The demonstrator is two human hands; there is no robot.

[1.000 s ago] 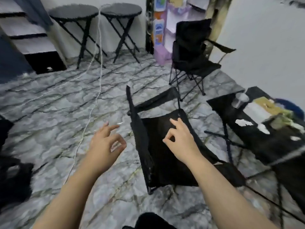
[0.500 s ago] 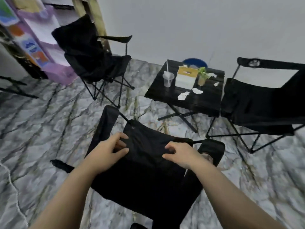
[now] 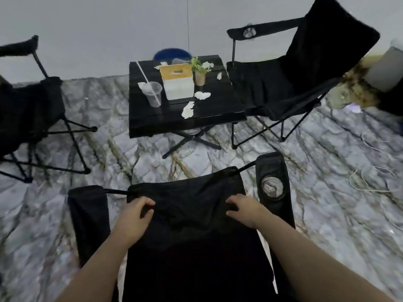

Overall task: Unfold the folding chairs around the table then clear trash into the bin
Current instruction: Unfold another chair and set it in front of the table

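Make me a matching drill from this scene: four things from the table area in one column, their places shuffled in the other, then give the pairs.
Things:
1. plastic cup
2. tissue box
3. potted plant
4. blue bin

Places:
A. behind the table, by the wall
B. table's left side, straw in it
C. far right part of the table, right of the box
D. middle of the table

Pairs: 1-B, 2-D, 3-C, 4-A

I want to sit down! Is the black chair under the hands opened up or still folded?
Opened up. The near chair has its armrests spread wide apart, with both hands gripping its fabric.
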